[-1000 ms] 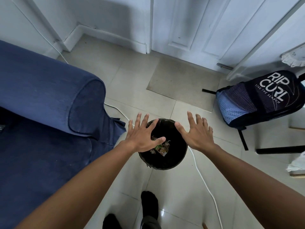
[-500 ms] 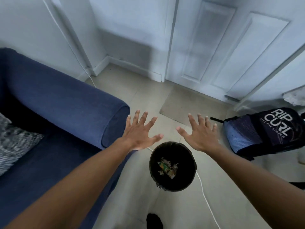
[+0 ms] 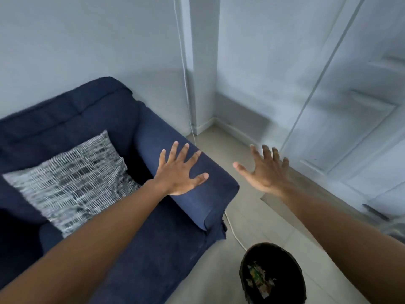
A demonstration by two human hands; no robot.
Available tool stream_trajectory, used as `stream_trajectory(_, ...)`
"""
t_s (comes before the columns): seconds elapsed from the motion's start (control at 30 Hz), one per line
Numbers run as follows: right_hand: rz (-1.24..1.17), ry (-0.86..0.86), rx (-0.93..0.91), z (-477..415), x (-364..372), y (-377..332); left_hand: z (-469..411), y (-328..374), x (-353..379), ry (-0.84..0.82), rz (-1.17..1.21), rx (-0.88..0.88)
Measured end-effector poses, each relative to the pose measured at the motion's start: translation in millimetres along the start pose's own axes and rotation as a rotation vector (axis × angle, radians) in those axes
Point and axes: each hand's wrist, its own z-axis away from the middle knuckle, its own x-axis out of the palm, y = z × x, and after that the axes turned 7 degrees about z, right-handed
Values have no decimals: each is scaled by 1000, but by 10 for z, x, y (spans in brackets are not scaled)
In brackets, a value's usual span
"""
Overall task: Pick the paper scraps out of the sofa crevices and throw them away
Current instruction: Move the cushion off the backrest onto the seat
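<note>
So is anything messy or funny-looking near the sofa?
Nothing much stands out. The paper scraps lie inside the black bin, none on the floor that shows. A white cable trails across the tiles past the sofa corner, a small trip risk. The patterned cushion leans crookedly. Both the left hand and right hand are empty.

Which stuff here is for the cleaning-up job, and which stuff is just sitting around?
For the job:
- blue sofa
- black bin
- paper scraps inside the bin
- left hand and right hand, both open and empty

Just sitting around:
- patterned cushion
- white cable
- door
</note>
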Motion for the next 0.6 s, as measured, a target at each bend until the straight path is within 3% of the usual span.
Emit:
stream_trajectory(0.27,-40,81,-245,-408,-824,-1586,766,-1214,-1079,163,25,-298)
stream_trajectory(0.6,-66,118,-548,-289,-1317,-3350,2265,-2313,-1670,291,72,-661)
